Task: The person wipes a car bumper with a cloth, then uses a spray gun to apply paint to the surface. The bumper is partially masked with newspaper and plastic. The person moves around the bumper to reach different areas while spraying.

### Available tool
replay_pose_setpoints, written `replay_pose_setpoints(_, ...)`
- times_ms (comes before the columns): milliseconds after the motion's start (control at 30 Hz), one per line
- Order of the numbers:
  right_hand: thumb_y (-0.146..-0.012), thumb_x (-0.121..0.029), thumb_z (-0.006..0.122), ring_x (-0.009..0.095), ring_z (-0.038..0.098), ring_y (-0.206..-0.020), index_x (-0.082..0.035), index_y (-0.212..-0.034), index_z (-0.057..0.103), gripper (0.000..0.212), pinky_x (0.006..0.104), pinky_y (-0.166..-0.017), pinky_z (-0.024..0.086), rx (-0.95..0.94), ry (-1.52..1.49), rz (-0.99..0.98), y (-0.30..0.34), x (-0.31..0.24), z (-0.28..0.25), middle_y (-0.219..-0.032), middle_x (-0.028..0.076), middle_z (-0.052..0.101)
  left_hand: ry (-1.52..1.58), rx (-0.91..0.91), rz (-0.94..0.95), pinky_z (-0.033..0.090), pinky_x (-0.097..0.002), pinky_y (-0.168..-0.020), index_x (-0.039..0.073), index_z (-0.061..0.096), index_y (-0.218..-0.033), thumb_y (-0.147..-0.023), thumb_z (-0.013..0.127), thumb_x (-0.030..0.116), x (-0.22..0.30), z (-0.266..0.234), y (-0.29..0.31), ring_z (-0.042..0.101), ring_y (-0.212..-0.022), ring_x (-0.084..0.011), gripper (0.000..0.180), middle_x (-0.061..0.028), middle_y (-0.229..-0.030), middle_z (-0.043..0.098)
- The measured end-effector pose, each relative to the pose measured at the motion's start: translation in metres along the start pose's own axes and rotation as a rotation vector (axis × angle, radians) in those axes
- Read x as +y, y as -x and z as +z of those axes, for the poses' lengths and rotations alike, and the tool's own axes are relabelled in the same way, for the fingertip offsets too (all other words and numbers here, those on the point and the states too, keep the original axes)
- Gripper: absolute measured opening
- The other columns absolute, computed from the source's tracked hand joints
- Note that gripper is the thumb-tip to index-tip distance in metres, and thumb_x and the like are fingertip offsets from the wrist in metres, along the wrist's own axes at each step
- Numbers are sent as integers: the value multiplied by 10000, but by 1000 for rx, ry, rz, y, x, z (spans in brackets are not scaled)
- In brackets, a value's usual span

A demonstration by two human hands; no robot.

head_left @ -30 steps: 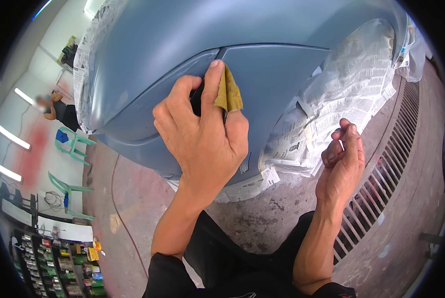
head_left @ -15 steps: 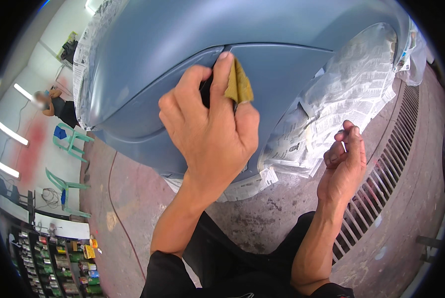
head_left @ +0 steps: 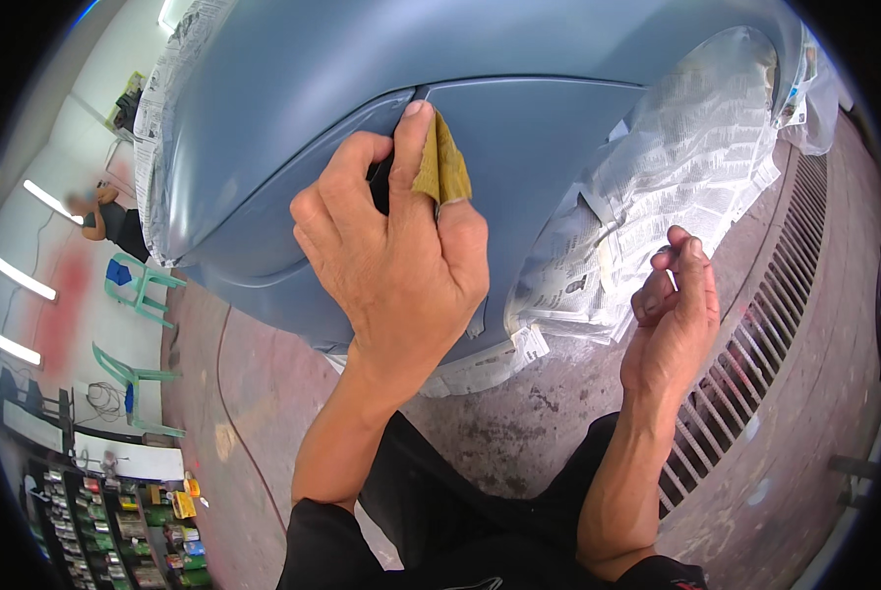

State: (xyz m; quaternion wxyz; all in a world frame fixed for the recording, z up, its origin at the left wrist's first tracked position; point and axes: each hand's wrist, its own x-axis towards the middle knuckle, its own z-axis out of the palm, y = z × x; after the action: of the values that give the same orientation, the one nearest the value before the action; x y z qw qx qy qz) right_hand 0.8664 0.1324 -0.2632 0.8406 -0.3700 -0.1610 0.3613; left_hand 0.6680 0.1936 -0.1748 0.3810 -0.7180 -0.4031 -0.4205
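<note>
My left hand (head_left: pixel 396 261) grips a folded piece of yellow sandpaper (head_left: pixel 448 169) between thumb and fingers. Its forefinger tip lies at a short dark gap in the blue-grey car body panel (head_left: pixel 529 147), just beneath a long curved seam. The black underside of the folded sheet shows between the fingers. Over the floor, beside the newspaper masking (head_left: pixel 657 206), my right hand (head_left: pixel 672 324) hangs palm up with curled fingers. Thumb and forefinger are pressed together there, and a small dark thing seems to sit by the fingertips, too small to name.
A slatted floor drain (head_left: pixel 755 374) runs along the right. To the left are green plastic chairs (head_left: pixel 144 287), a person (head_left: pixel 116 224) by the wall, and a rack of cans (head_left: pixel 106 531). A thin line crosses the concrete floor (head_left: pixel 254 383).
The view has shifted slightly, so panel and left hand appear further left. The forefinger stays by the same gap. My right hand keeps nearly the same curled pose.
</note>
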Motion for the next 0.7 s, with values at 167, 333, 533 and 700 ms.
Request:
replay_pose_setpoints(167, -1122, -317, 700, 4, 384, -593, -24, -1261, 729, 326, 198, -529, 269, -14, -10, 13, 1, 2, 0, -897, -21, 662, 27, 1, 28, 408, -454, -948, 51, 762, -1377, -877, 655, 205, 0, 0, -6, 482, -1081, -329, 534, -109, -1278, 588)
replay_pose_setpoints(333, -1126, -315, 695, -6, 381, -592, -23, -1271, 726, 327, 197, -527, 267, 13, -3, 6, 0, -2, 0, -904, -28, 662, 30, 12, 39, 413, -454, -938, 49, 767, -1363, -872, 658, 204, 1, 0, -9, 482, -1073, -328, 526, -107, -1281, 589)
replay_pose_setpoints(533, -1124, -329, 698, -2, 385, -591, -30, -1263, 729, 332, 199, -531, 272, -8, 1, 23, 2, 1, -1, -903, -33, 660, -6, -6, 40, 416, -456, -928, 63, 765, -1375, -874, 646, 222, -4, -2, -1, 482, -1059, -326, 539, -100, -1273, 587)
replay_pose_setpoints(700, -1132, -321, 676, -15, 402, -593, -34, -1231, 744, 311, 188, -521, 268, 11, 29, 2, 3, -1, 2, -894, -29, 664, -2, -73, 12, 417, -429, -990, 37, 750, -1426, -889, 658, 83, 12, -10, -14, 484, -1090, -324, 547, -138, -1267, 594)
